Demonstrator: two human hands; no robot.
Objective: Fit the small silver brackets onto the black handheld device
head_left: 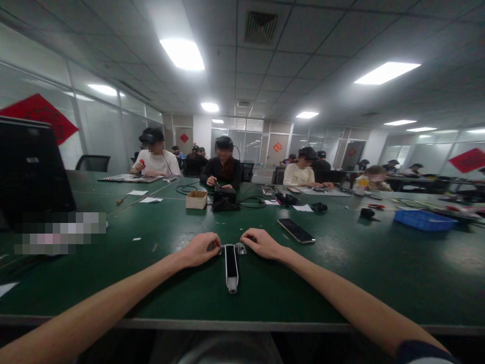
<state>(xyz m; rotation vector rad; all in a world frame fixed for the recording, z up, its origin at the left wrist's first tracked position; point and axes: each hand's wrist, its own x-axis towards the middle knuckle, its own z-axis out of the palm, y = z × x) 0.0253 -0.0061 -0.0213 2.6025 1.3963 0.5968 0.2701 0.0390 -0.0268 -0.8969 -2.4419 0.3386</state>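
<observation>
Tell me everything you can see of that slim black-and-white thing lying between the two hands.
The slim thing is long and narrow, with a pale, plastic-looking body and a dark strip along its top. It lies on the green table, its tapered end toward the person. Small, shiny metal-looking pieces flank its far end, beside the fingertips of the left hand and right hand; actual contact is unclear.

On the green surface (pixel 341 283), a dark-screened phone (pixel 296 231) lay well in from the near edge. Toward the far edge, a small tan box (pixel 196 202) stood just beside a black device (pixel 225 196). A blue tray (pixel 421 224) sat right of them, a black monitor (pixel 30 172) toward the left edge. A person in black (pixel 232 169) sat at the far edge.
</observation>
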